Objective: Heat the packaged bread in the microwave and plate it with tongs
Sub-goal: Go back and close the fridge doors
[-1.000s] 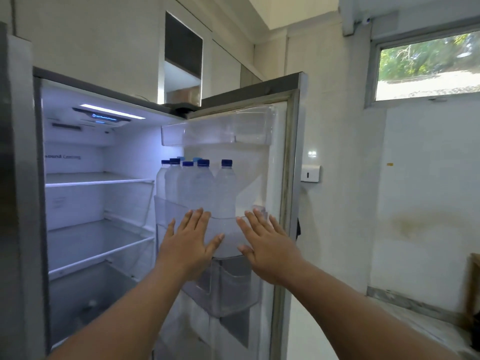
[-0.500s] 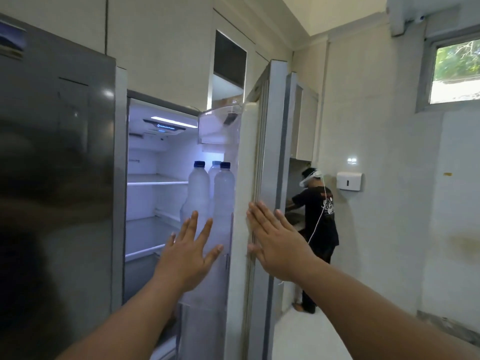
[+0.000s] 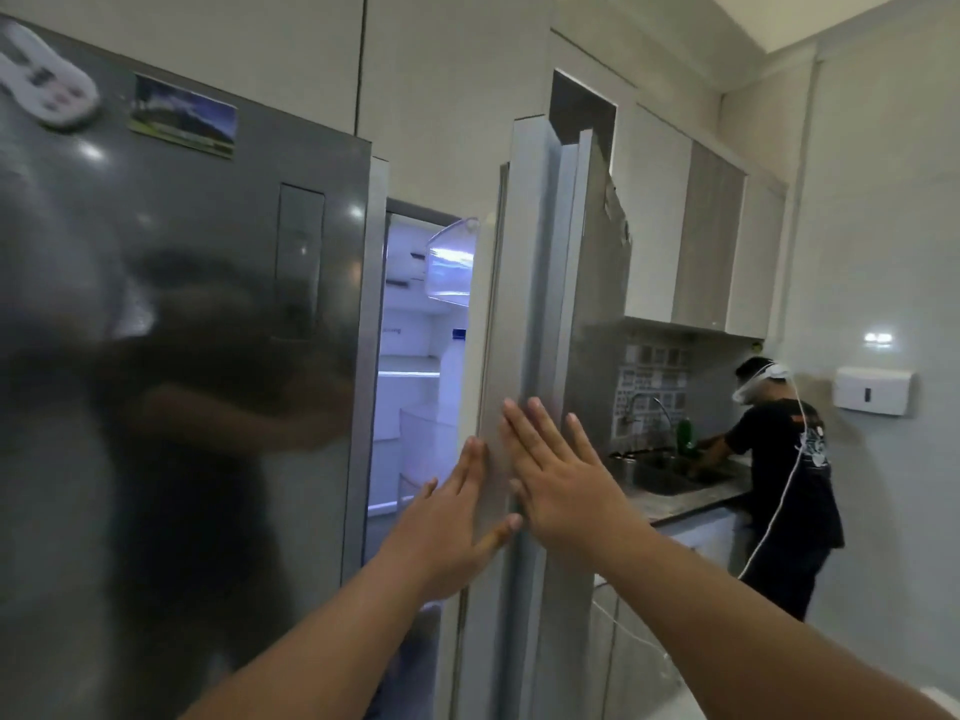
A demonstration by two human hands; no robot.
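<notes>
No bread, microwave, plate or tongs is in view. I face a steel side-by-side fridge. Its right door (image 3: 524,304) stands nearly shut, leaving a narrow lit gap (image 3: 415,366) onto bare white shelves. My left hand (image 3: 452,522) lies flat with fingers spread against the inner edge of that door. My right hand (image 3: 556,475) presses flat on the door's outer edge, fingers apart. Neither hand holds anything.
The closed left fridge door (image 3: 182,381) fills the left side and carries two magnets. Behind the fridge on the right, another person (image 3: 784,459) in a black shirt stands at a sink (image 3: 670,475) on a grey counter. A white dispenser (image 3: 872,389) hangs on the wall.
The fridge door has swung far towards shut under both my hands. The water bottles in the door rack are now out of sight, and the view has turned right onto the kitchen counter.
</notes>
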